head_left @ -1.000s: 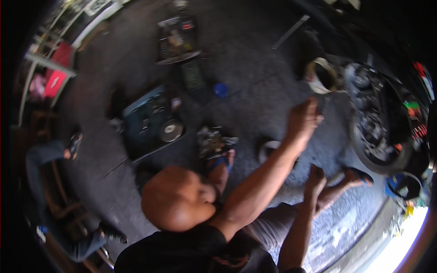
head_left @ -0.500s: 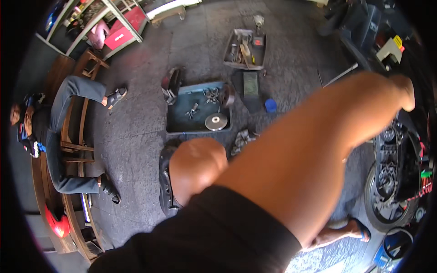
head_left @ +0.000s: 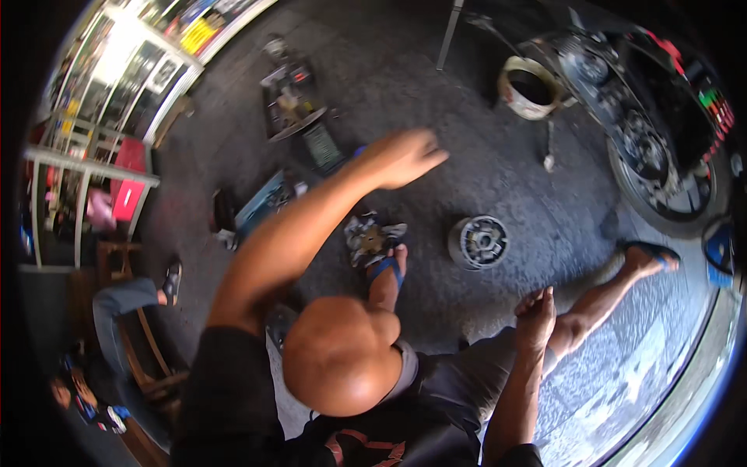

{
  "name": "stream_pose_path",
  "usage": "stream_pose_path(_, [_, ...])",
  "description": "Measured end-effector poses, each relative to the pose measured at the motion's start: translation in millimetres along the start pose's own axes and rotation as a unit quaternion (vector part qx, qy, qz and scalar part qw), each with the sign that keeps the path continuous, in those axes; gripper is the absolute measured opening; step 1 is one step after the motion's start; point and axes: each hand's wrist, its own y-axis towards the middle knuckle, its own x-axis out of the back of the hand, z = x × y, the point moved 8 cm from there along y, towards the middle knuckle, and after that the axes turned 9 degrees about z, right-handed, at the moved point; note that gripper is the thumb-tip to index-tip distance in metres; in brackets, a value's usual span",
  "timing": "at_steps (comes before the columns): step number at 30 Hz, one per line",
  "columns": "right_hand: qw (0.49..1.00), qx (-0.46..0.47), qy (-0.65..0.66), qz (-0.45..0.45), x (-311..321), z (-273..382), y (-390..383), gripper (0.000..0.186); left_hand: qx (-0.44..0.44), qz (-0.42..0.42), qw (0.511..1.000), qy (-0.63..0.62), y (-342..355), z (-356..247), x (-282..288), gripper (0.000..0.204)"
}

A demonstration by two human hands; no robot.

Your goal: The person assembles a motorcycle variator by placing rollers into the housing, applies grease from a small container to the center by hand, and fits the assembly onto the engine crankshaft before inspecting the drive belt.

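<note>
My left arm reaches across the floor. Its hand (head_left: 408,159) hovers in the air beyond a grey-white rag (head_left: 358,245), fingers bent and blurred, no object visible in it. Close to my right leg, my right hand (head_left: 537,315) is closed, fingers against thumb; what it holds, if anything, is hidden. A round metal clutch part (head_left: 480,241) lies on the floor between the two hands. On the rag, beside my flip-flopped foot, sits a brownish toothed disc (head_left: 374,237). My bare bent knee (head_left: 338,358) fills the lower middle.
At right stands a motorbike with its engine exposed (head_left: 642,144) and a wheel (head_left: 692,194). Near it is a pale round bucket (head_left: 511,97). A blue tray (head_left: 261,198) and a tool tray (head_left: 294,124) lie far left. Someone sits on a wooden bench (head_left: 144,342) at left.
My view has turned toward the right. My left hand has drawn back from beside the motorbike to above the middle floor. My right hand and the clutch part have come into view.
</note>
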Motion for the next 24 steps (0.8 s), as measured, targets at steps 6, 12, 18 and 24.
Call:
stream_pose_path(6, [0.722,0.070,0.297,0.621,-225,95,-149,0.070,0.289,0.055,0.956,0.008,-144,206,-221,0.051])
stream_pose_path(12, [0.528,0.107,0.409,0.737,-298,148,-187,0.073,0.293,-0.039,0.955,-0.002,-167,204,-221,0.058])
stream_pose_path(18, [0.544,0.103,0.383,0.739,-303,151,-195,0.075,0.253,-0.038,0.966,-0.031,-144,196,-230,0.063])
stream_pose_path(24, [0.543,0.076,0.406,0.731,-305,139,-189,0.078,0.226,-0.086,0.968,-0.070,-172,232,-203,0.046])
